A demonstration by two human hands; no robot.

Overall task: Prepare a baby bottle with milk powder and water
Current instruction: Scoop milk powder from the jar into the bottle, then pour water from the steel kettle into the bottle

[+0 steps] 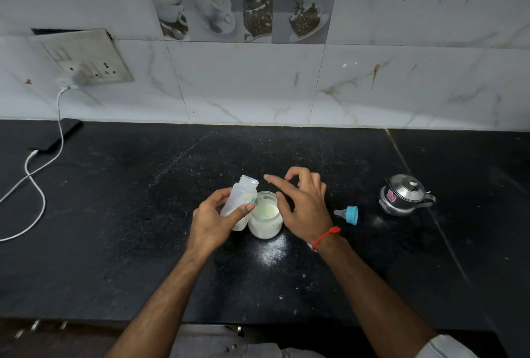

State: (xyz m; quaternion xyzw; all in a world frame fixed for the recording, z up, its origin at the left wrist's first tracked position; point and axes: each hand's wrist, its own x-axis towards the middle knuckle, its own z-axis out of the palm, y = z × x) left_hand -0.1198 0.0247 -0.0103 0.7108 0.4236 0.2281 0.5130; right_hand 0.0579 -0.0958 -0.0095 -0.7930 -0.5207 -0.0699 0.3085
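Observation:
My left hand grips a clear baby bottle, uncapped and tilted with its mouth pointing up and to the right. Right beside it on the black counter stands an open glass jar with white milk powder in it. My right hand hovers over the jar's right side with fingers spread and nothing visible in them. The bottle's blue cap with its teat lies on its side to the right of that hand. A small steel kettle with its lid on stands further right.
White powder is spilled on the black counter in front of the jar. A white charger cable runs from the wall socket to a dark phone at the far left. The tiled wall bounds the counter's back.

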